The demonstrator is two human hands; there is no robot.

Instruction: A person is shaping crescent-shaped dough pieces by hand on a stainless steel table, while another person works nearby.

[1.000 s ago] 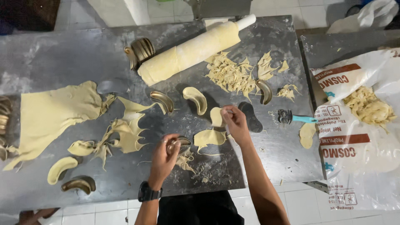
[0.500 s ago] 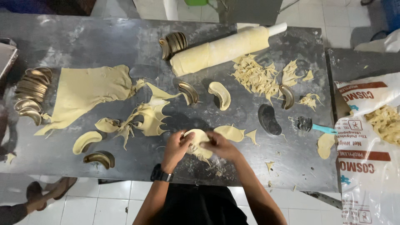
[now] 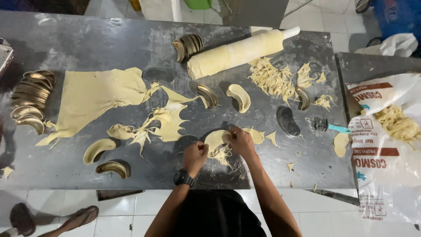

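Both hands meet over a small piece of dough [image 3: 218, 141] near the front edge of the steel table [image 3: 87, 44]. Left hand [image 3: 195, 156], with a dark watch at the wrist, has its fingers curled closed, pinching the dough's lower left edge. Right hand [image 3: 239, 139] is likewise closed on the dough's right side, fingers bent over it. Ragged trimmings hang below the piece between the two hands.

Just right of the right hand lie a few small dough scraps [image 3: 258, 136]. Farther right sit a dark curved mould [image 3: 288, 121] and a cutter with a teal handle [image 3: 330, 126]. To the left spreads torn dough [image 3: 164, 118], then a large rolled sheet [image 3: 94, 98]. A stack of brass moulds [image 3: 30, 94] lines the left edge. At the back rests a rolling pin wrapped in dough [image 3: 239, 52], with shredded scraps [image 3: 274, 79] beside it. A sack [image 3: 386, 145] holding more scraps stands off the right end.
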